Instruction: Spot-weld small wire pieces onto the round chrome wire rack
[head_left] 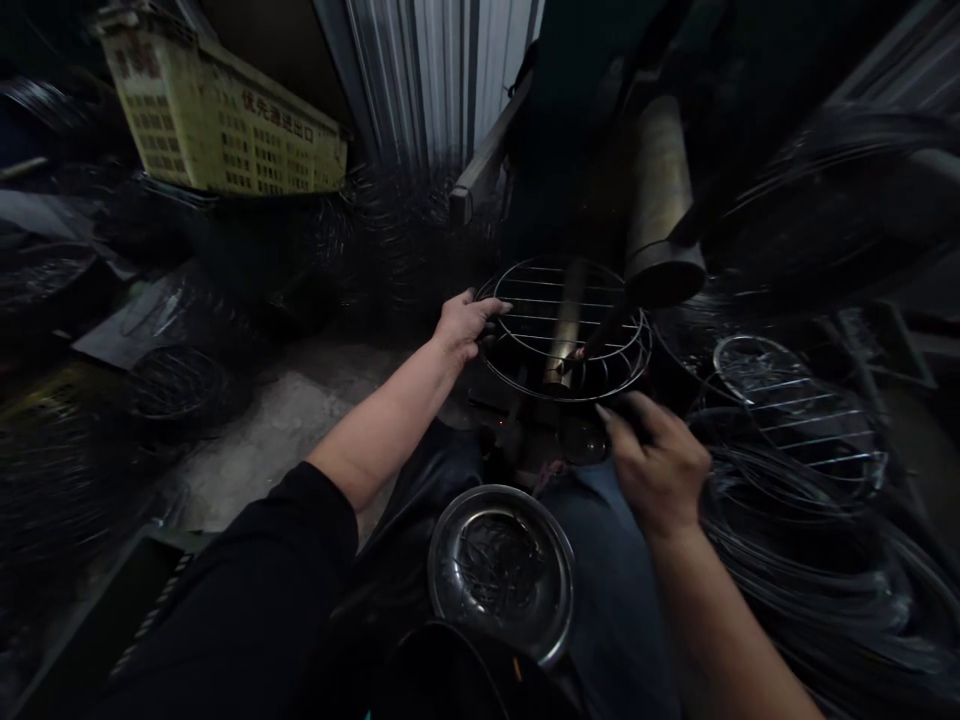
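A round wire rack (525,318) with parallel bars lies around the lower metal rod of a machine. My left hand (466,322) grips its left rim, thumb and fingers closed on the wire. Just off the rack's front right edge, my right hand (660,458) is slightly blurred, with its fingers curled in towards the thumb. Whatever may be between those fingertips is too small to make out. On my lap sits a shiny metal bowl (442,570) holding short pieces of wire.
A thick metal cylinder (664,200) of the machine hangs above the rack's right side. More wire racks (810,420) and wire rings (810,560) are piled at my right. A yellow plastic crate (225,120) stands at the back left. Another round rack (176,380) lies at left.
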